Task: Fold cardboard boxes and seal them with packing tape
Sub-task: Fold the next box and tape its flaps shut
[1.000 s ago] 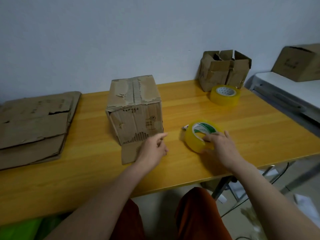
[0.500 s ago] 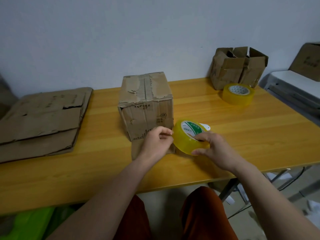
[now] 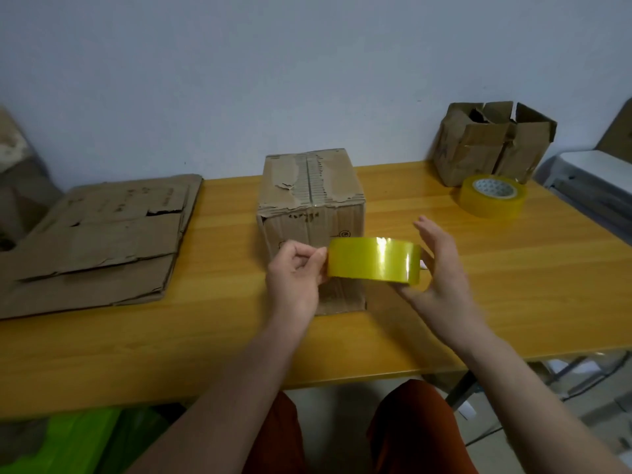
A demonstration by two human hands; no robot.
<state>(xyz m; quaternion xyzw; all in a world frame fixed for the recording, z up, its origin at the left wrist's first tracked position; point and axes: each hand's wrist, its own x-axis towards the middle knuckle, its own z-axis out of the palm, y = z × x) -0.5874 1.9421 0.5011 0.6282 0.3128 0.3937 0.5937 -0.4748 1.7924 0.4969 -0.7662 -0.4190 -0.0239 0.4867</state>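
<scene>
A worn, closed cardboard box (image 3: 312, 196) stands upright in the middle of the wooden table (image 3: 513, 268), with one flap lying flat at its front. I hold a yellow tape roll (image 3: 374, 262) edge-on in the air in front of the box. My right hand (image 3: 441, 278) cups the roll's right side and underside, fingers spread. My left hand (image 3: 294, 275) pinches the roll's left edge between thumb and fingers. Whether a tape end is peeled loose I cannot tell.
A second yellow tape roll (image 3: 491, 196) lies flat at the back right, in front of an open-topped cardboard box (image 3: 492, 142). Flattened cardboard sheets (image 3: 102, 237) are stacked on the table's left. A white surface (image 3: 595, 172) stands right of the table.
My right hand lifted the tape roll off the table and brought it left in front of the box. It turned edge-on, and my left hand took hold of its left edge.
</scene>
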